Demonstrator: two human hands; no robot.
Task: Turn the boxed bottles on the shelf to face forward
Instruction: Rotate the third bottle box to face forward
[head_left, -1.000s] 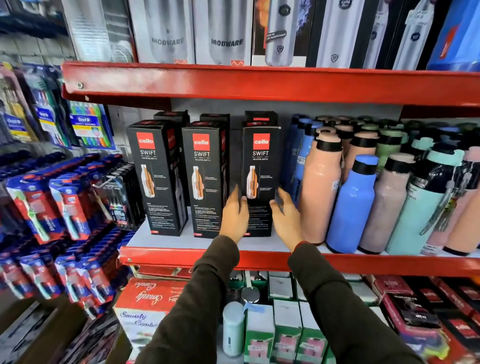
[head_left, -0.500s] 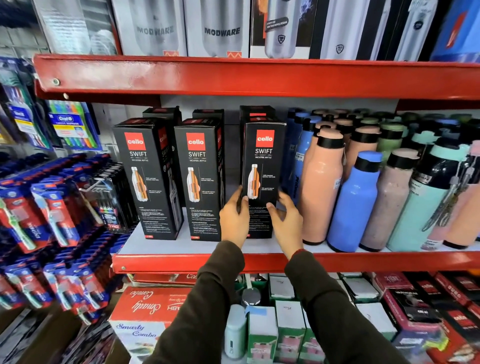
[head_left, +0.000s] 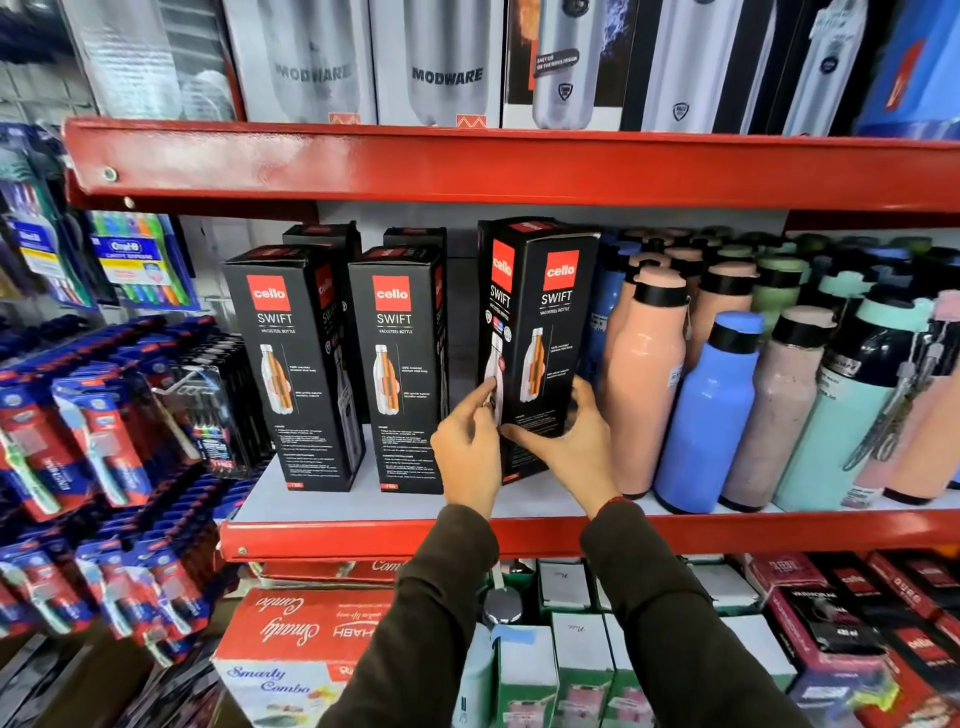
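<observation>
On the middle shelf, head view: three black boxed bottles stand in the front row on the shelf (head_left: 519, 535), whose front lip is red.
Held box: the rightmost boxed bottle (head_left: 540, 332) is turned at an angle, so one corner edge points toward me and two printed faces show; I cannot tell whether its base rests on the shelf.
My left hand: the left hand (head_left: 467, 447) grips the box's left face near its lower part, fingertips pressed to the carton.
My right hand: the right hand (head_left: 571, 441) wraps the lower right side of the same box, thumb across the front face.
Middle box: the centre boxed bottle (head_left: 397, 364) stands upright, front face toward me, just beside my left hand.
Left box: the left boxed bottle (head_left: 293, 364) stands upright, front face forward, apart from the centre one.
Back row: more black boxes (head_left: 322, 236) stand behind the front ones.
Right neighbours: loose bottles, a peach bottle (head_left: 644, 379) just beside the held box and a blue bottle (head_left: 711, 415) next to it.
Sleeves: both forearms wear dark sleeves (head_left: 670, 623).
</observation>
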